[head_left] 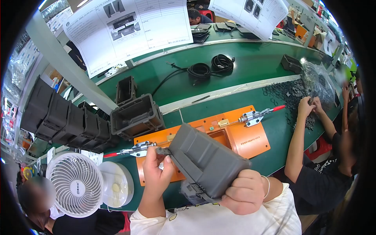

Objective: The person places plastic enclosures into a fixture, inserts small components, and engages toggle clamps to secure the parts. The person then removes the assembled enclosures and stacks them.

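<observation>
A dark grey plastic box [211, 156] is held tilted above an orange fixture plate [250, 137]. My right hand [244, 192] grips the box's lower right end, fingers curled. At its left end my left hand [157, 168] pinches a small dark latch-like part [163, 151] at the box's edge. Under the near side of the box hangs another dark piece [194, 192], partly hidden. Metal toggle clamps with red handles sit on the fixture, one at the left [137, 149] and one at the right [254, 116].
Stacked grey boxes [66, 117] and an open box [135, 117] stand left. A white fan [76, 186] is at the lower left. Black cables [199, 71] lie behind. At the right, a co-worker's hands [309, 105] are over small black parts [286, 92]. Paper sheets [129, 35] hang above.
</observation>
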